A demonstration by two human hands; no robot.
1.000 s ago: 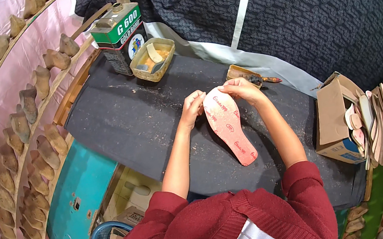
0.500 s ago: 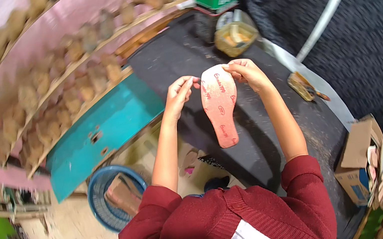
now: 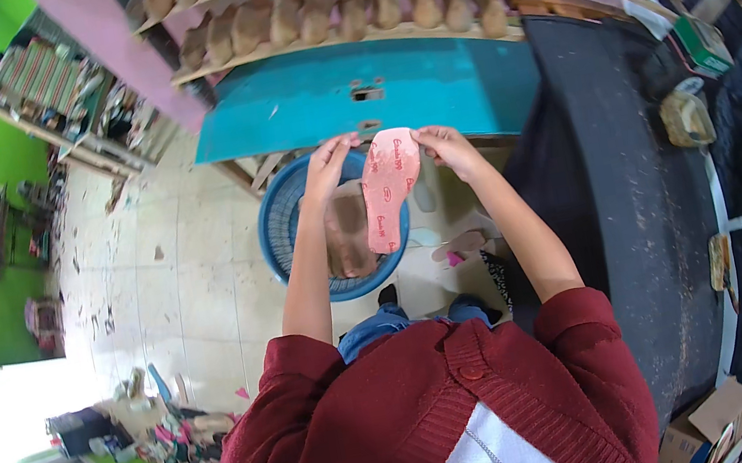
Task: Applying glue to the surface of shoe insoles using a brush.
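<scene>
A pink shoe insole [image 3: 391, 184] with red printing hangs in front of me, wide end up, over the blue basket [image 3: 274, 248]. My right hand [image 3: 451, 149] pinches its top right edge between thumb and fingers. Close by the top left edge is my left hand [image 3: 329, 168], its fingertips pressed together; whether anything small is between them cannot be made out. Behind the insole, brown flat pieces [image 3: 348, 226] lie in the basket.
Rows of shoe lasts [image 3: 320, 12] line shelves above a teal bench [image 3: 271, 101]. To the right runs a dark-covered table [image 3: 638, 187] with a green tin [image 3: 701, 47], a plastic tub [image 3: 686, 118] and a cardboard box [image 3: 720, 409]. A shoe [image 3: 460, 246] lies on the floor.
My view and body have turned left, away from the dark table. Still pinched in my right hand, the insole has moved from above the table to above the basket.
</scene>
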